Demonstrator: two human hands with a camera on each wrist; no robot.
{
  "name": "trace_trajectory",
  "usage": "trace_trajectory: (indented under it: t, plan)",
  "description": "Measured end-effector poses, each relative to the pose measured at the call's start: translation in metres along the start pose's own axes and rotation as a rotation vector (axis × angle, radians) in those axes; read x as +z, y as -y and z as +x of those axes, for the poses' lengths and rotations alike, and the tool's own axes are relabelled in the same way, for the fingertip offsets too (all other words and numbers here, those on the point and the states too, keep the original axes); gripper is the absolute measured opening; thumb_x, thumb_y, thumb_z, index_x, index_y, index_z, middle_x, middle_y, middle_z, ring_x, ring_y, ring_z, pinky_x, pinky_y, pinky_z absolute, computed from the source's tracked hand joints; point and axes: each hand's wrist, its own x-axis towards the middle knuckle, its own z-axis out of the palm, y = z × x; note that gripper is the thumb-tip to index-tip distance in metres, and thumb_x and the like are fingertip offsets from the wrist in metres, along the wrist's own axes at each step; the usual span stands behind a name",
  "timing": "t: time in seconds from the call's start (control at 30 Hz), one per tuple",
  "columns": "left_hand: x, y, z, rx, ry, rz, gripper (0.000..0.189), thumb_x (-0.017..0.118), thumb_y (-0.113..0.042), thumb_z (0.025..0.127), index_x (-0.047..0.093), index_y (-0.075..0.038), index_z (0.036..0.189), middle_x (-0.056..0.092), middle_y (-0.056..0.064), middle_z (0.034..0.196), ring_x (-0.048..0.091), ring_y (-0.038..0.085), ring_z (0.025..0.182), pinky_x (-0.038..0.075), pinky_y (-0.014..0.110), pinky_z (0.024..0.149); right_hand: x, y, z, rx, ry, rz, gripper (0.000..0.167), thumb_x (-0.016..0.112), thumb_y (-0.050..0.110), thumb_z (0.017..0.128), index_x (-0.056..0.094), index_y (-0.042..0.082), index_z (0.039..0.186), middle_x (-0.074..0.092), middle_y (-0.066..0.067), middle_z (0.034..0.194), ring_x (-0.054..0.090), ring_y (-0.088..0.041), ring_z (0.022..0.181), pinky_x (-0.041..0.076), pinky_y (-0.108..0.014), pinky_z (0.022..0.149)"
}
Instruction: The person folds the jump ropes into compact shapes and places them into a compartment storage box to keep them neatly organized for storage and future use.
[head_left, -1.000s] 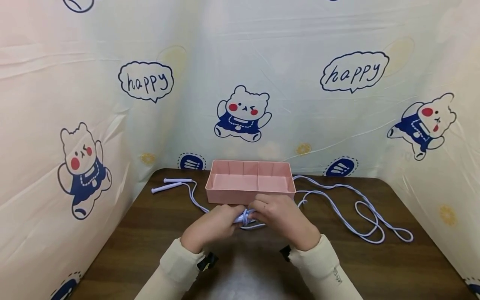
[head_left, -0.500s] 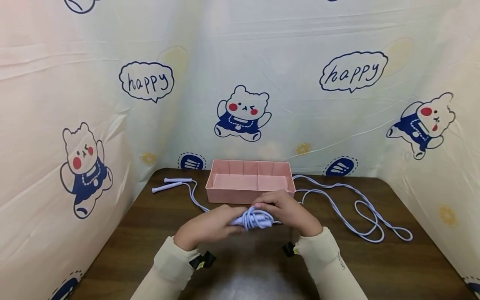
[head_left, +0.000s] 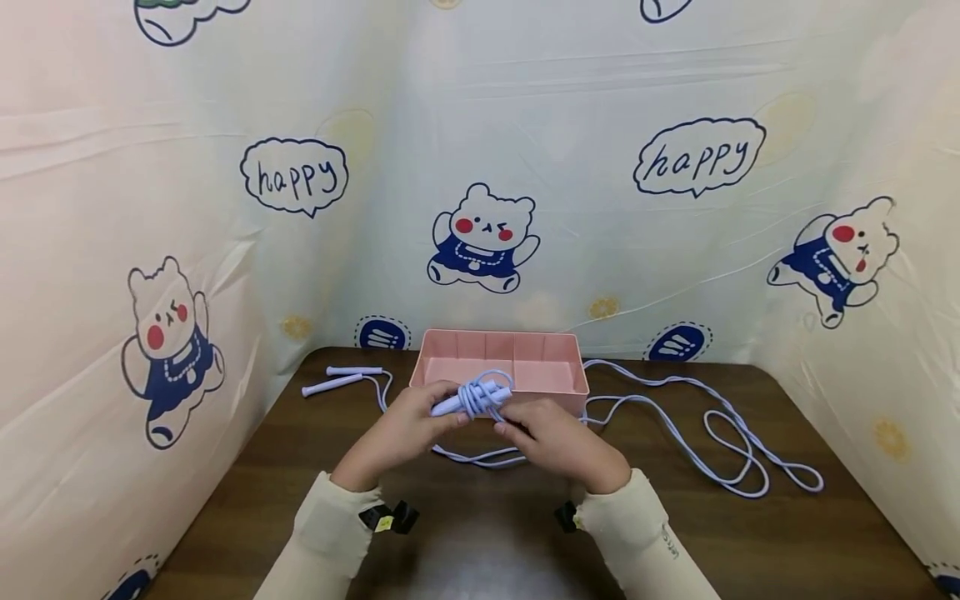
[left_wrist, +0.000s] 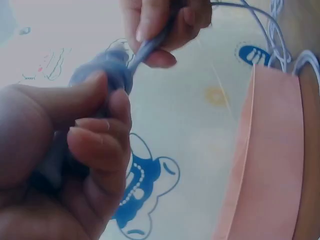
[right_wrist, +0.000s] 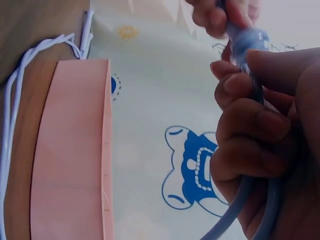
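My left hand [head_left: 408, 427] holds the pale blue handles of a jump rope [head_left: 477, 398], with its cord wound round them in several turns. The bundle is lifted in front of the pink box and tilted up to the right, and a small loop of cord stands above it. Just to its right, my right hand [head_left: 561, 442] grips the cord. Curled fingers of this hand show in the right wrist view, with two strands of cord [right_wrist: 231, 212] running down below them. The left wrist view has the left thumb pressed against the wound cord [left_wrist: 102, 67].
A pink divided box [head_left: 498, 337] stands at the back of the brown wooden table [head_left: 480, 542]. Two more pale blue handles [head_left: 333, 386] lie at the back left. Loose cord [head_left: 678, 427] spreads over the right side. A printed curtain [head_left: 600, 100] surrounds the table.
Both hands have risen from near the tabletop with the wound bundle, which has tilted up and moved slightly left. The right hand has shifted from the wrap to the cord beside it.
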Motion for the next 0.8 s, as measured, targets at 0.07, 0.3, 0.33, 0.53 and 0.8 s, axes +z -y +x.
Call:
trace_trajectory:
  t: [0.07, 0.3, 0.33, 0.53, 0.8]
  plan:
    - [0.001, 0.001, 0.001, -0.020, -0.063, 0.004, 0.022, 0.072, -0.019, 0.090, 0.068, -0.010, 0.110, 0.063, 0.003, 0.085, 0.055, 0.016, 0.055, 0.049, 0.032, 0.047, 0.000, 0.003, 0.000, 0.009, 0.014, -0.005, 0.014, 0.060, 0.020, 0.098, 0.056, 0.017, 0.085, 0.042, 0.011, 0.066, 0.043, -0.004, 0.060, 0.040, -0.022, 0.057]
    - [0.003, 0.003, 0.004, -0.074, -0.243, -0.110, 0.020, 0.077, -0.013, 0.085, 0.072, -0.007, 0.104, 0.063, 0.008, 0.077, 0.060, 0.024, 0.053, 0.053, 0.038, 0.051, -0.003, 0.010, -0.002, 0.046, 0.042, 0.013, 0.016, 0.059, 0.018, 0.098, 0.056, 0.015, 0.083, 0.039, 0.013, 0.060, 0.038, -0.002, 0.052, 0.037, -0.021, 0.050]
    - [0.003, 0.004, 0.004, -0.080, -0.252, -0.124, 0.022, 0.077, -0.013, 0.085, 0.072, -0.007, 0.104, 0.063, 0.008, 0.077, 0.060, 0.024, 0.053, 0.053, 0.039, 0.051, -0.004, 0.011, -0.002, 0.060, 0.046, 0.015, 0.016, 0.059, 0.020, 0.099, 0.056, 0.016, 0.083, 0.039, 0.013, 0.060, 0.038, -0.002, 0.052, 0.037, -0.021, 0.049]
    - [-0.003, 0.010, 0.006, -0.080, -0.271, -0.133, 0.017, 0.073, -0.014, 0.088, 0.070, -0.006, 0.103, 0.060, 0.009, 0.080, 0.055, 0.022, 0.060, 0.049, 0.032, 0.052, -0.012, 0.014, -0.007, 0.127, 0.011, -0.020, 0.018, 0.060, 0.023, 0.098, 0.055, 0.017, 0.082, 0.038, 0.013, 0.059, 0.039, -0.003, 0.051, 0.037, -0.024, 0.048]
    - [-0.005, 0.018, 0.008, -0.084, -0.314, -0.104, 0.017, 0.071, -0.014, 0.090, 0.070, -0.004, 0.104, 0.063, 0.008, 0.084, 0.055, 0.021, 0.068, 0.049, 0.030, 0.057, -0.012, 0.023, -0.006, 0.082, 0.001, -0.088, 0.017, 0.063, 0.021, 0.096, 0.056, 0.015, 0.082, 0.038, 0.012, 0.058, 0.038, -0.003, 0.051, 0.035, -0.022, 0.048]
